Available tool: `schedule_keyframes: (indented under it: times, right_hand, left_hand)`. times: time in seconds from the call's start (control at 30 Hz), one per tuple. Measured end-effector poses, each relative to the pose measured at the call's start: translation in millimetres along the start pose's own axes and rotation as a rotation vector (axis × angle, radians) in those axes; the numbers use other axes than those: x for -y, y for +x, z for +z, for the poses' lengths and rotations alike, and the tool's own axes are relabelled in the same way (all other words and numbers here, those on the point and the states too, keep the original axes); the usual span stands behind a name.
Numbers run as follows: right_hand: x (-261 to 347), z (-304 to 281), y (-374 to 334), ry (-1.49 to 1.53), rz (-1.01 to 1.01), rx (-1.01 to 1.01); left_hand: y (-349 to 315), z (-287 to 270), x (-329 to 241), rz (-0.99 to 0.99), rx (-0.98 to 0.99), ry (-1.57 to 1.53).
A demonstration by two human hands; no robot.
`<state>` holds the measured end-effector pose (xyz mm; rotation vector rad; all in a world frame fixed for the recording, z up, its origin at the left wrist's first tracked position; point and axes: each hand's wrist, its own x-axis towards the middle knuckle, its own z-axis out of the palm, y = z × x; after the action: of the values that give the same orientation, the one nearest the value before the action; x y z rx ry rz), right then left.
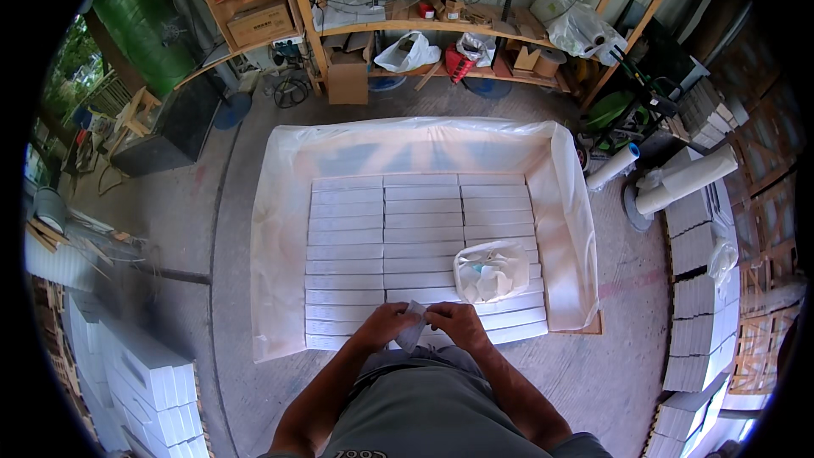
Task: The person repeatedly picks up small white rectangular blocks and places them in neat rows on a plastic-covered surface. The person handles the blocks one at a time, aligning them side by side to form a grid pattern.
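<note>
Close to my body, my left hand (pixel 387 325) is closed on a small pale grey-white sheet (pixel 411 336), which looks like paper or a label. My right hand (pixel 458 322) pinches at the sheet's upper right edge, its fingertips meeting the left hand's. Both hands are over the near rows of long white boxes (pixel 348 250), laid in three columns. On those boxes, just beyond my right hand, rests a clear plastic bag (pixel 492 271) holding crumpled pale pieces. A translucent plastic-lined enclosure (pixel 572 229) stands around the boxes' far side and flanks.
White stacks (pixel 153 373) stand at the near left, and more stacks (pixel 695 288) line the right. Film rolls (pixel 687 180) lean at the far right. A cluttered wooden shelf (pixel 432 25) with fans spans the back. Concrete floor (pixel 233 263) surrounds the enclosure.
</note>
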<state>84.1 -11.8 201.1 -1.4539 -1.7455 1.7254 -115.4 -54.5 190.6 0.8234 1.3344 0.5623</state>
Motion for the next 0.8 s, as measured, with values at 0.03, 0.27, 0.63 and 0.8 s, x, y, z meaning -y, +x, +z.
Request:
schedule_keyframes:
  times: [0.03, 0.27, 0.63, 0.8]
  right_hand:
    - [-1, 0, 1, -0.01, 0.006, 0.002]
    - [-8, 8, 1, -0.063, -0.028, -0.087]
    - [-8, 15, -2, -0.108, -0.045, -0.195]
    - [-7, 14, -2, 0.223, -0.013, -0.272]
  left_hand:
    - [-2, 1, -3, 0.0, -0.003, 0.035]
    - [-7, 4, -11, 0.105, -0.016, 0.117]
    - [-2, 4, -11, 0.217, -0.029, 0.306]
    - [-8, 2, -24, -0.058, -0.002, -0.103]
